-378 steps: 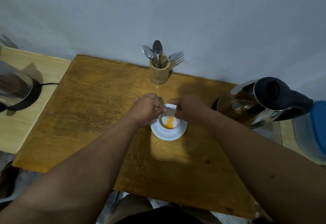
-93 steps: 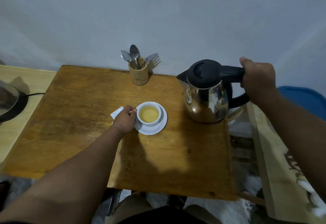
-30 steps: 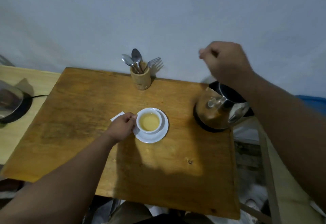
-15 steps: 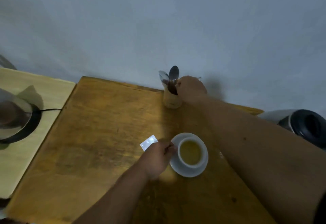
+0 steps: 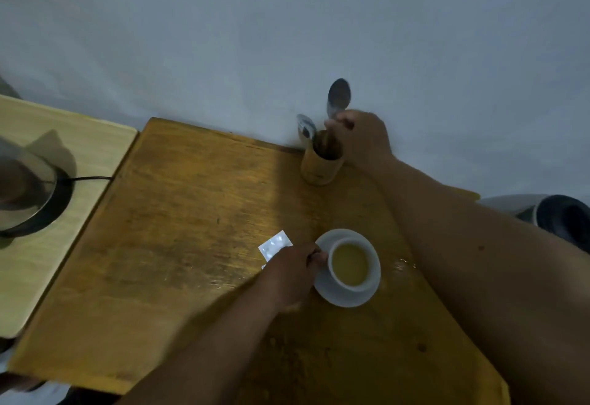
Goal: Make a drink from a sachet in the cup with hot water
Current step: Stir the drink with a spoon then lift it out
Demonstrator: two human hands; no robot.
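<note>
A white cup [image 5: 351,265] full of yellowish drink stands on a white saucer [image 5: 346,296] on the wooden table [image 5: 198,245]. My left hand [image 5: 292,272] grips the cup at its left side. The silvery sachet [image 5: 275,245] lies flat just left of that hand. At the back, my right hand [image 5: 359,136] is closed on the handle of a spoon [image 5: 338,96], raised partly out of the bamboo holder [image 5: 321,168]. A second spoon [image 5: 306,127] stays in the holder.
The steel kettle with a black lid [image 5: 555,218] sits at the right edge, behind my right forearm. A second metal appliance [image 5: 22,194] on a black base with a cord stands on the pale side table [image 5: 76,149] at left. A wall runs behind the table.
My right hand has left the kettle, reached the holder and lifted one spoon upward. My left hand stays on the cup. The view has swung left.
</note>
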